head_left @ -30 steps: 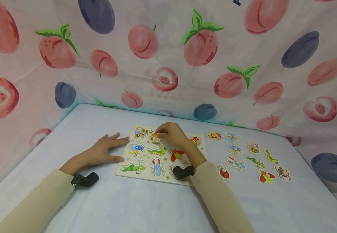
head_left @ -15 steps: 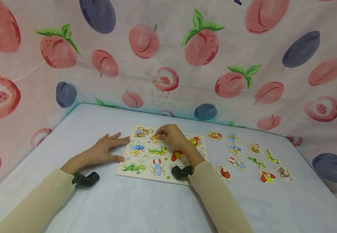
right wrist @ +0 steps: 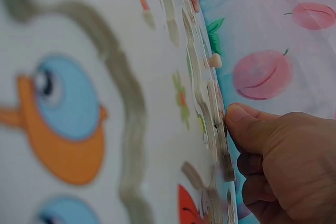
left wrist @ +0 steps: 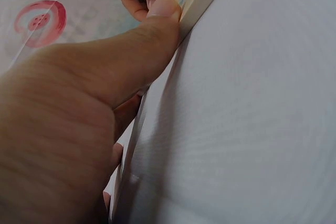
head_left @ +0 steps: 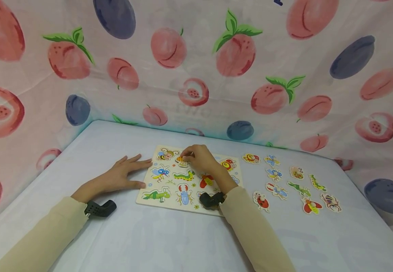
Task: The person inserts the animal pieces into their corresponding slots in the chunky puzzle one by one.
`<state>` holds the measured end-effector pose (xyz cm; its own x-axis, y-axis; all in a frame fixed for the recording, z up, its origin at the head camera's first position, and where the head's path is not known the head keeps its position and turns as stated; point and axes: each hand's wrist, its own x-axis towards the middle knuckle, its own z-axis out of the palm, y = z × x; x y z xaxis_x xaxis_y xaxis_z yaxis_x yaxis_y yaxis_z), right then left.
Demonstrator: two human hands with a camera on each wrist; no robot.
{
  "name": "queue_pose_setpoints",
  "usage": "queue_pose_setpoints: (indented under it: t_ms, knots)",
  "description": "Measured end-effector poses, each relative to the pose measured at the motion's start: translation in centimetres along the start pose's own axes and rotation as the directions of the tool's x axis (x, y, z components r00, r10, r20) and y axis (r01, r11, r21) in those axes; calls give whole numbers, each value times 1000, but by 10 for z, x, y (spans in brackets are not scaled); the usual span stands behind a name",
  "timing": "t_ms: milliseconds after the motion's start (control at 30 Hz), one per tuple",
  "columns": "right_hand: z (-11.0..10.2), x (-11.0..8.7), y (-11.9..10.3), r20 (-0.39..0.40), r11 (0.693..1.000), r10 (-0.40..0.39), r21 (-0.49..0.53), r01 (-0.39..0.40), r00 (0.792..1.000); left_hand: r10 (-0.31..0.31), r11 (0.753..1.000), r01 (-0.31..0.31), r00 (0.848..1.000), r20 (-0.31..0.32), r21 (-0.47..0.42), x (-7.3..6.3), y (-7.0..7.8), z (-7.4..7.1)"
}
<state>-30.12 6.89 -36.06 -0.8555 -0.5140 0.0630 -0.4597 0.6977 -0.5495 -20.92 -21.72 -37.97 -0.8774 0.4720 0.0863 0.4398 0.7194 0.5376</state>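
Note:
My left hand (head_left: 121, 175) lies with spread fingers at the left side of a wooden insect puzzle board (head_left: 174, 206). In the left wrist view, its thumb (left wrist: 165, 7) rests at the board's edge. Thumb and fingers of my right hand (head_left: 201, 158) pinch a puzzle piece (head_left: 182, 163) with an orange-striped insect, over the board's top row. From the right wrist view, that piece (right wrist: 227, 156) stands close over the board, with the thumb at its side. A bee picture (head_left: 166, 154) fills the board's top left corner. The right hand and forearm hide part of the board's right half.
Right of the board lie several loose insect pieces, among them a ladybird (head_left: 261, 201), a blue beetle (head_left: 276, 190), a green grasshopper (head_left: 299, 188) and a caterpillar (head_left: 317, 183). A fruit-print cloth (head_left: 169, 87) hangs behind the white table (head_left: 142, 238).
My right hand has come down slightly with the striped insect piece, which has turned a little and sits closer to the board. The left hand stays in place.

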Motion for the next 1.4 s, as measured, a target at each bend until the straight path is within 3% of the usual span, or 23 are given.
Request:
queue_pose_setpoints:
  t_ms: [667, 1167, 1400]
  knots:
    - [4, -2, 7, -19, 995, 7, 100, -5, 1000, -1, 1000, 1, 1000, -5, -6, 0, 0, 2]
    - [4, -2, 15, 11, 989, 18, 149, -19, 1000, -8, 1000, 8, 1000, -6, 2, 1, -1, 2]
    - [7, -2, 19, -24, 980, 17, 200, -12, 1000, -2, 1000, 2, 1000, -7, 4, 1, -1, 1]
